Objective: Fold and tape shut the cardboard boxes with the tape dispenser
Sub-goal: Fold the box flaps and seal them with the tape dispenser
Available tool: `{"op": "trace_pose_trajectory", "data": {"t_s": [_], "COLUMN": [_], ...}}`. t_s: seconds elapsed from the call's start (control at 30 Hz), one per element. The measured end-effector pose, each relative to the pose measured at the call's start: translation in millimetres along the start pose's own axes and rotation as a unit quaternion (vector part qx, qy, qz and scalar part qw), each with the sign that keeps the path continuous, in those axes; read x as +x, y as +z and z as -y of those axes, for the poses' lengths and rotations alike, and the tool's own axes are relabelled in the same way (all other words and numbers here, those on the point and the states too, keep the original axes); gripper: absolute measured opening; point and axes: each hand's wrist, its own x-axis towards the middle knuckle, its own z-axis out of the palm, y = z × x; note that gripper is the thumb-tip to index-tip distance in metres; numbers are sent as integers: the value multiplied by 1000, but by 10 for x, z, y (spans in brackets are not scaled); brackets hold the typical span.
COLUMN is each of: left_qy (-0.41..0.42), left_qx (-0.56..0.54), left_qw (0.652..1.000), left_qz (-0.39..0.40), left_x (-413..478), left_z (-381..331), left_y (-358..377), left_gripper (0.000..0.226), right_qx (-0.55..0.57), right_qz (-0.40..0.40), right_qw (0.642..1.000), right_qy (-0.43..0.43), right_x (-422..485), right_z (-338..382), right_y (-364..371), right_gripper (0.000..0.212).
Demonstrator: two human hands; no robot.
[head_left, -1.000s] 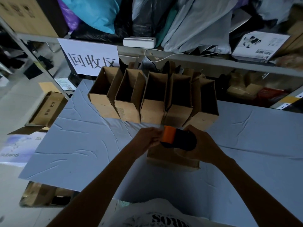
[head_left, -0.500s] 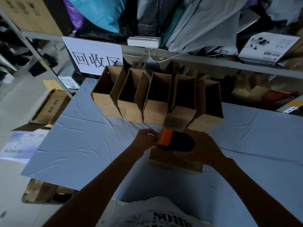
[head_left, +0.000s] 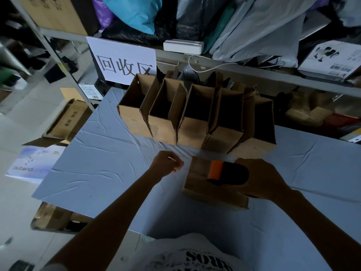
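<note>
A closed cardboard box point(head_left: 197, 180) lies on the blue-grey table point(head_left: 101, 169) in front of me. My right hand point(head_left: 261, 178) grips the orange and black tape dispenser point(head_left: 224, 173) over the box top. My left hand point(head_left: 168, 163) is to the left of the box, fingers curled, pinching the end of a clear strip of tape point(head_left: 207, 155) that stretches from the dispenser across the far edge of the box. Behind stands a row of several open cardboard boxes point(head_left: 195, 118) with their flaps up.
A metal shelf point(head_left: 254, 71) full of bags runs behind the table, with a white sign point(head_left: 125, 61) hanging from it. More cardboard boxes point(head_left: 66, 122) and printed sheets lie on the floor to the left. The table's right side is bare cloth.
My left hand has pulled away leftward from the dispenser, drawing out a strip of tape. The right hand keeps the dispenser over the box.
</note>
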Motion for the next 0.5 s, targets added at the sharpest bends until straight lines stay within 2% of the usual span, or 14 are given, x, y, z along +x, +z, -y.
{"op": "trace_pose_trajectory", "data": {"t_s": [0.17,0.33,0.5], "left_qy": [-28,4,-9], "left_qx": [-82,-70,-58], "left_qw": [996,997,998], "left_qz": [26,32,28], "left_x": [-30,-28,11], "left_z": [157,197,235], "left_y": [26,57,90], "left_gripper": [10,11,13], "right_qx": [18,14,0], "right_qz": [-33,-60,-37], "right_qw": [999,998,999], "right_qy": [-15,-29,-11], "right_x": [-56,-40,-15], "right_z": [-9,12,22], "right_y": [55,58,70], "right_gripper": [40,43,46]}}
